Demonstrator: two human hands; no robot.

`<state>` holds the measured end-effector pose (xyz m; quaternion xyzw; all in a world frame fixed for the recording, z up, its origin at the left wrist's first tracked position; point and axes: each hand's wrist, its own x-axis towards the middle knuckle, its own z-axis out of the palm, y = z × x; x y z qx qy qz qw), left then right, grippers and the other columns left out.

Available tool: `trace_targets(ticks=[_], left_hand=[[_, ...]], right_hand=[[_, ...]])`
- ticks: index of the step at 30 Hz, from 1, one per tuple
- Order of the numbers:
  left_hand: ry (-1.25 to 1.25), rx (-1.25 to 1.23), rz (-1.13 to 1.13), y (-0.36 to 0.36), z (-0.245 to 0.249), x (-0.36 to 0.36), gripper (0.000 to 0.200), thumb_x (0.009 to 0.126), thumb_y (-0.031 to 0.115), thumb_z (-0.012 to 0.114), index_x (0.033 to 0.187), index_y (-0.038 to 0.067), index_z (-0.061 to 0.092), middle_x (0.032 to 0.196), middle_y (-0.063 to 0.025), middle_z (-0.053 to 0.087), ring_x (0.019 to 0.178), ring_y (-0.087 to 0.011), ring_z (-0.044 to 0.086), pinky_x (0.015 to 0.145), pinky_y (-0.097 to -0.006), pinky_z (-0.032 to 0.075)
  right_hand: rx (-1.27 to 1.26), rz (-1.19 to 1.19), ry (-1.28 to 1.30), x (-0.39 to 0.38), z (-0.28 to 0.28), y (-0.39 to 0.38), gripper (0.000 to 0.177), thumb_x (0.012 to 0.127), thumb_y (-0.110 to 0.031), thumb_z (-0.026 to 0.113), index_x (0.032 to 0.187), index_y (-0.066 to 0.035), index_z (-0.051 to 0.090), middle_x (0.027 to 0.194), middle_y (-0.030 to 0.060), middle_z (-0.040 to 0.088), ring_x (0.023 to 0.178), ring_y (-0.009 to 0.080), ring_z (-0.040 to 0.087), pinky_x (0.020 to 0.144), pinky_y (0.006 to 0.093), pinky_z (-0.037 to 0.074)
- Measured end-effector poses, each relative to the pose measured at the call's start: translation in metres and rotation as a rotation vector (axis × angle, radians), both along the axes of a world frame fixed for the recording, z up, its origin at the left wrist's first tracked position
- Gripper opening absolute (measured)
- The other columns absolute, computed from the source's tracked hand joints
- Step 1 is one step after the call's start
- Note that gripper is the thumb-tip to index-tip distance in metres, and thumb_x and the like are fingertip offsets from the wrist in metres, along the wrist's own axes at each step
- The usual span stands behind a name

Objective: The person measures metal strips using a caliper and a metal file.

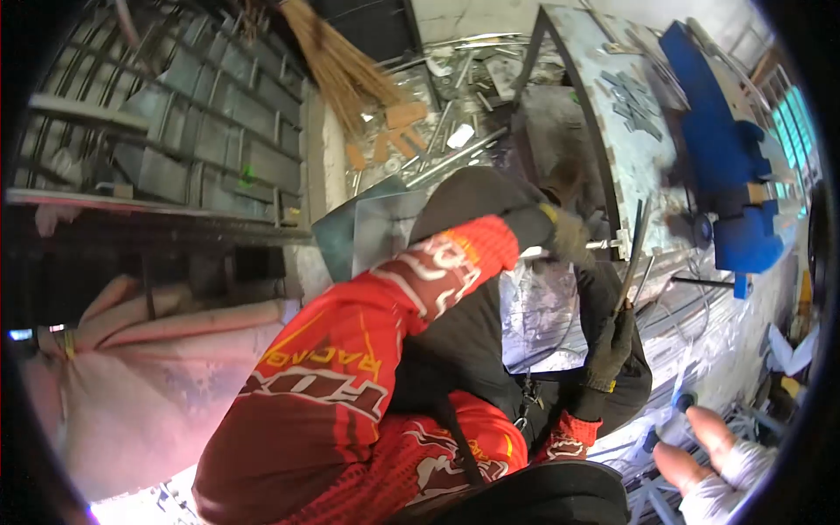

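Observation:
My left hand point(570, 238), in a dark work glove, reaches across my body in front of my knees. Its fingers look curled but blurred; what they hold is hidden. Beside it a short light metal piece point(604, 245) sticks out near the table leg. My right hand point(607, 354), also gloved, is closed around a long dark bar-like tool point(636, 254) that points up and away from me. Between my legs a pale, scuffed surface point(540, 306) shows.
A metal table point(643, 166) carries flat cut pieces point(632, 103) and a blue machine part point(713, 131). Offcuts and a broom point(337, 61) lie beyond. Left are a metal grille point(210, 131) and draped cloth point(166, 376). Another person's limbs point(700, 455) show lower right.

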<state>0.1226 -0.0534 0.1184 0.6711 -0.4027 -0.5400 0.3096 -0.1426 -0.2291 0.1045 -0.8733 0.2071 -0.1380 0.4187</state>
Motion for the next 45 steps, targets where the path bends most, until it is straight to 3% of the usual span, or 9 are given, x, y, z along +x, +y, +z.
trace_targets(ticks=[1, 4, 10, 17, 22, 25, 32, 34, 45], left_hand=[[-0.029, 0.217, 0.159, 0.015, 0.071, -0.003, 0.057, 0.095, 0.053, 0.063, 0.126, 0.006, 0.073, 0.091, -0.0163, 0.074, 0.070, -0.0260, 0.071, 0.061, -0.0426, 0.058], [-0.526, 0.154, -0.030, 0.003, 0.068, 0.028, 0.062, 0.090, 0.058, 0.060, 0.120, 0.006, 0.077, 0.100, -0.0166, 0.077, 0.081, -0.0316, 0.072, 0.076, -0.0471, 0.057], [-0.326, 0.172, 0.011, 0.009, 0.069, 0.030, 0.060, 0.088, 0.058, 0.061, 0.109, 0.004, 0.077, 0.099, -0.0189, 0.077, 0.088, -0.0359, 0.072, 0.086, -0.0480, 0.054], [-0.361, 0.088, 0.007, 0.011, 0.050, 0.021, 0.058, 0.097, 0.051, 0.064, 0.135, 0.008, 0.064, 0.128, -0.0224, 0.071, 0.117, -0.0378, 0.068, 0.102, -0.0467, 0.051], [-0.326, 0.135, 0.005, 0.011, 0.053, 0.017, 0.057, 0.097, 0.050, 0.065, 0.135, 0.007, 0.064, 0.129, -0.0238, 0.069, 0.120, -0.0404, 0.066, 0.105, -0.0475, 0.050], [-0.463, -0.101, 0.074, 0.016, 0.023, 0.014, 0.044, 0.097, 0.046, 0.064, 0.116, 0.006, 0.069, 0.105, -0.0216, 0.073, 0.099, -0.0395, 0.070, 0.088, -0.0481, 0.053], [-0.393, -0.017, 0.045, 0.008, 0.027, 0.013, 0.047, 0.098, 0.048, 0.064, 0.115, 0.005, 0.069, 0.105, -0.0205, 0.074, 0.099, -0.0396, 0.070, 0.088, -0.0485, 0.053], [-0.354, 0.117, -0.050, 0.006, 0.038, 0.017, 0.057, 0.100, 0.050, 0.062, 0.135, 0.006, 0.064, 0.134, -0.0244, 0.066, 0.123, -0.0397, 0.063, 0.106, -0.0463, 0.049], [-0.378, 0.070, -0.009, 0.005, 0.053, 0.011, 0.049, 0.097, 0.042, 0.062, 0.130, 0.005, 0.066, 0.119, -0.0241, 0.071, 0.110, -0.0392, 0.068, 0.098, -0.0477, 0.051]], right_hand=[[-0.011, 0.007, -0.038, 0.000, -0.004, -0.003, 0.049, 0.106, -0.011, 0.054, 0.152, 0.006, 0.049, 0.148, 0.0266, 0.059, 0.134, 0.0340, 0.059, 0.112, 0.0400, 0.044], [0.000, -0.013, -0.135, 0.006, -0.006, -0.005, 0.048, 0.106, -0.013, 0.055, 0.150, 0.007, 0.051, 0.147, 0.0265, 0.060, 0.134, 0.0335, 0.059, 0.113, 0.0407, 0.044], [-0.019, -0.084, -0.045, -0.001, 0.008, 0.006, 0.048, 0.102, -0.011, 0.064, 0.149, -0.005, 0.056, 0.123, 0.0212, 0.072, 0.107, 0.0244, 0.072, 0.094, 0.0359, 0.054], [0.157, -0.177, 0.051, -0.011, 0.018, 0.020, 0.053, 0.100, -0.013, 0.064, 0.151, -0.005, 0.054, 0.124, 0.0267, 0.072, 0.112, 0.0338, 0.074, 0.094, 0.0376, 0.055], [0.047, -0.124, -0.004, -0.010, 0.015, 0.027, 0.055, 0.100, -0.015, 0.066, 0.152, -0.005, 0.053, 0.124, 0.0267, 0.072, 0.115, 0.0378, 0.073, 0.095, 0.0386, 0.056], [0.012, -0.105, 0.023, -0.003, 0.018, 0.036, 0.056, 0.101, -0.018, 0.065, 0.154, -0.009, 0.051, 0.120, 0.0243, 0.073, 0.108, 0.0407, 0.074, 0.090, 0.0428, 0.058], [-0.056, -0.122, -0.002, 0.071, 0.014, 0.031, 0.052, 0.102, -0.023, 0.062, 0.151, -0.012, 0.048, 0.102, 0.0268, 0.072, 0.089, 0.0483, 0.071, 0.073, 0.0539, 0.056], [-0.085, -0.118, -0.064, 0.068, 0.015, 0.035, 0.050, 0.102, -0.023, 0.061, 0.148, -0.012, 0.048, 0.101, 0.0269, 0.072, 0.089, 0.0496, 0.070, 0.072, 0.0548, 0.056], [-0.146, -0.141, 0.201, 0.067, 0.033, 0.044, 0.037, 0.103, -0.023, 0.056, 0.138, -0.011, 0.048, 0.093, 0.0261, 0.073, 0.082, 0.0505, 0.070, 0.070, 0.0588, 0.056]])
